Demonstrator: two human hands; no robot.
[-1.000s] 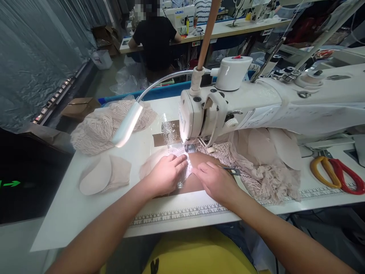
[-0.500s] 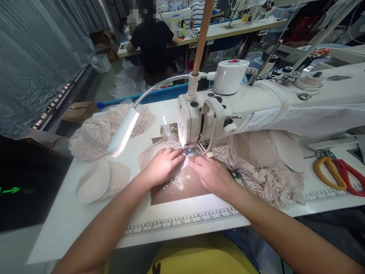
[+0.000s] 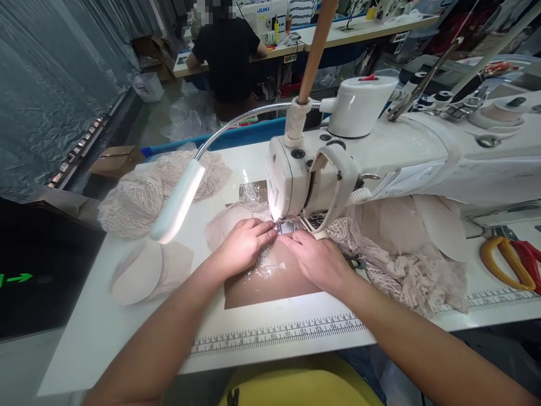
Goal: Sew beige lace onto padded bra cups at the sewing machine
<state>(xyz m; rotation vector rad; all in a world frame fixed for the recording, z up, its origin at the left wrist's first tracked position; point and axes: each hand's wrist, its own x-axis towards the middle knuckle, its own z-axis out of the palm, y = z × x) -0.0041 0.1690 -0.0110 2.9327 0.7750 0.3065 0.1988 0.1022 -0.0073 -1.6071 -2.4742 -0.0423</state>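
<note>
My left hand (image 3: pixel 243 247) lies flat with its fingers together, pressing a pale lace piece (image 3: pixel 230 217) down just left of the presser foot of the white sewing machine (image 3: pixel 321 175). My right hand (image 3: pixel 315 259) lies flat on the same lace just right of the needle, fingertips nearly touching those of the left hand. The lace rests on a brown patch (image 3: pixel 274 282) of the white table (image 3: pixel 105 327). The needle itself is hidden behind the machine head.
A gooseneck lamp (image 3: pixel 175 200) hangs over the table's left half. Lace heaps lie at back left (image 3: pixel 139 192) and right (image 3: pixel 406 270); foam cups (image 3: pixel 137 273) sit at left. Scissors with yellow and red handles (image 3: pixel 509 262) lie far right. A person in black (image 3: pixel 228 51) sits at another table behind.
Both hands have slid forward toward the presser foot and closer together, feeding the lace under the machine head. The view has shifted slightly nearer the machine.
</note>
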